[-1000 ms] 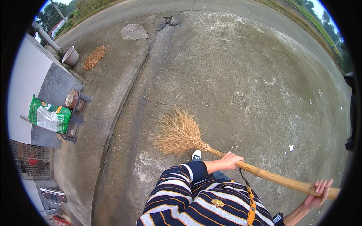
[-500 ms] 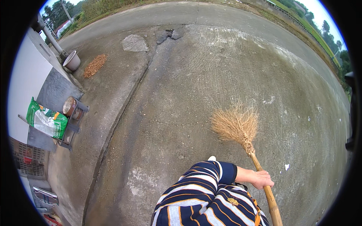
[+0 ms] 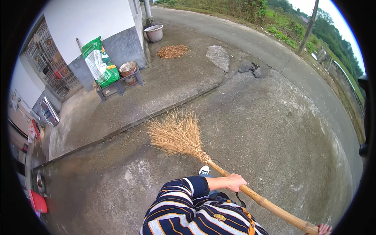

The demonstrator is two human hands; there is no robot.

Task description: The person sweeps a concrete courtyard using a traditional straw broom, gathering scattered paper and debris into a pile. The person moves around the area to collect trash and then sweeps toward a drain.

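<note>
A twig broom (image 3: 176, 134) with a thick bamboo handle slants across the concrete in front of me. Its fanned bristles lie over the wet ground beside a long raised edge. My left hand (image 3: 234, 182) is closed round the handle a little above the binding. Lower right, at the picture's rim, my right hand (image 3: 324, 228) wraps the handle's far end; only its fingers show. One shoe (image 3: 203, 170) peeks out below the binding.
Past the raised edge, a low stand (image 3: 113, 87) bears a green-and-white sack (image 3: 96, 64) and a rusty tin (image 3: 128, 69). Farther off are a pile of brown bits (image 3: 172, 51), a grey tub (image 3: 154, 33) and broken concrete (image 3: 252, 69). A red container (image 3: 38, 201) stands far left.
My view has turned left, bringing the house wall and gate in. The broom's bristles have swung left over the concrete, close to the raised edge. My right hand now shows.
</note>
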